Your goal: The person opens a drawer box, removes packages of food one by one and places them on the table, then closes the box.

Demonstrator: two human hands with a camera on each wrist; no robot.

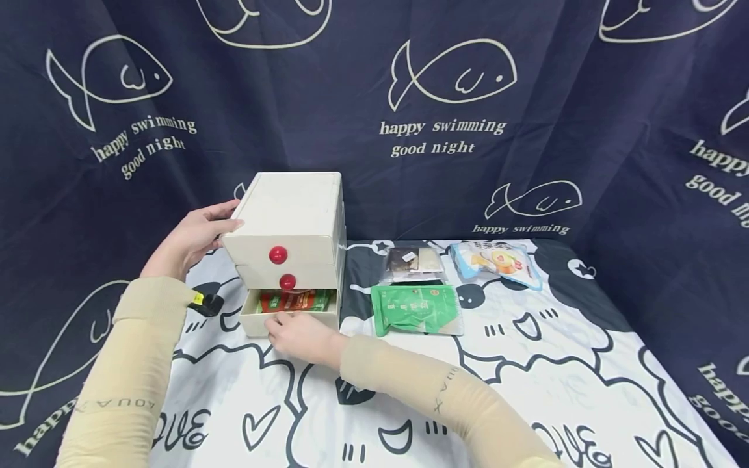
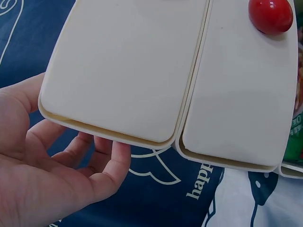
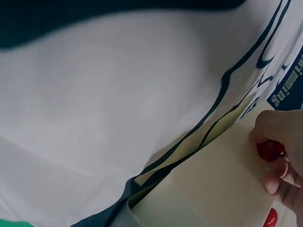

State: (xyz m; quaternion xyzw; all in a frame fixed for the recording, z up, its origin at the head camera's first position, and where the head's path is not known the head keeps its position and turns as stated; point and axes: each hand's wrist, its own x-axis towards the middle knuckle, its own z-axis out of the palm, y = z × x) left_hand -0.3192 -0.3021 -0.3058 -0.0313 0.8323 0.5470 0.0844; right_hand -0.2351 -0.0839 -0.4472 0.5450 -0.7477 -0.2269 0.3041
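Observation:
A white drawer cabinet (image 1: pixel 292 205) with red round knobs stands at the left of the table. Its bottom drawer (image 1: pixel 253 323) is pulled partway out, and red and green packets (image 1: pixel 296 300) lie inside. My left hand (image 1: pixel 199 235) rests against the cabinet's upper left side, thumb over the top edge; in the left wrist view its loosely bent fingers (image 2: pixel 118 163) touch the side wall. At the bottom drawer's front is my right hand (image 1: pixel 301 335). Thumb and fingers pinch the red drawer knob (image 3: pixel 271 151) in the right wrist view; the head view hides this knob behind the hand.
Right of the cabinet lies a green packet (image 1: pixel 415 309), with a clear bag of dark and pale contents (image 1: pixel 414 261) behind it. Farther right is a blue and white bag (image 1: pixel 497 261). A dark curtain (image 1: pixel 445 182) with fish drawings hangs behind the table.

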